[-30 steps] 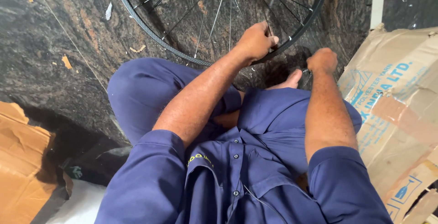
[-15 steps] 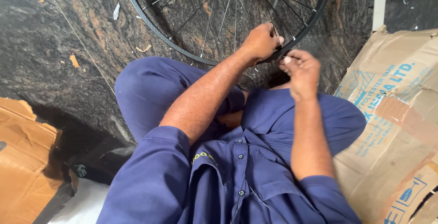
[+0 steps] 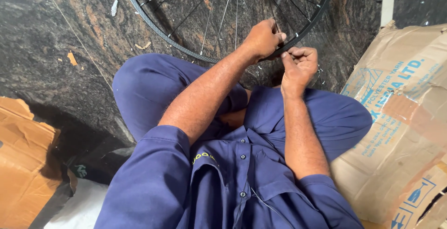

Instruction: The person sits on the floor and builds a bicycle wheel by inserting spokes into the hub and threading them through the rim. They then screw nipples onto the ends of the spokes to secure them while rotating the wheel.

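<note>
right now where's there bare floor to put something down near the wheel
Bare dark stone floor lies left of the wheel rim, above the brown cardboard. It is crowded where the left hand and right hand meet at the rim, and the printed cardboard box fills the right.

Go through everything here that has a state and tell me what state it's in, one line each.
Wheel: bare black rim with spokes, no tyre, lying on the dark floor.
Left hand: closed on the rim's near edge.
Right hand: fingers pinched together at the rim beside the left hand.
Cardboard box: flattened, creased, torn.
Shirt: buttoned.
</note>
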